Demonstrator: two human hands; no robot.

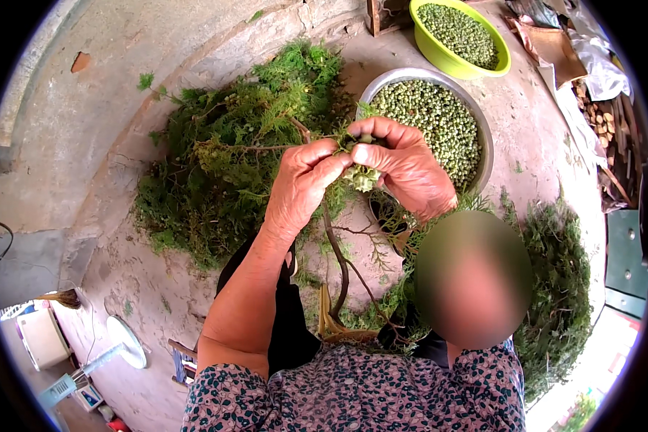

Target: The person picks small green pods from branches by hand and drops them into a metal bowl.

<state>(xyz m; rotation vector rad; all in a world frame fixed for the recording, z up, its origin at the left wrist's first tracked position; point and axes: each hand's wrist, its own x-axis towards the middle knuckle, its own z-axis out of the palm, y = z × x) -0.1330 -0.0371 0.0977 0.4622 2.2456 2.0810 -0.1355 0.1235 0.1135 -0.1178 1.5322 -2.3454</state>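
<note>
In front of me, my left hand (300,180) pinches a leafy evergreen twig between thumb and fingers. Close against it, my right hand (413,169) is closed at the same spot, thumb and forefinger on the small green cones. A pale green cone cluster (362,178) shows just below the fingertips. From under the hands a bare brown branch (339,265) curves down to my lap. Just beyond my right hand stands a metal basin (484,137) filled with small green cones. Exactly which cones the right fingers grip is partly hidden.
A pile of cut evergreen branches (216,165) lies to the left, another heap of greenery (558,281) to the right. Farther back stands a yellow-green basin (439,59) of cones. A white stand fan (126,344) is at lower left, stacked firewood (599,119) at far right.
</note>
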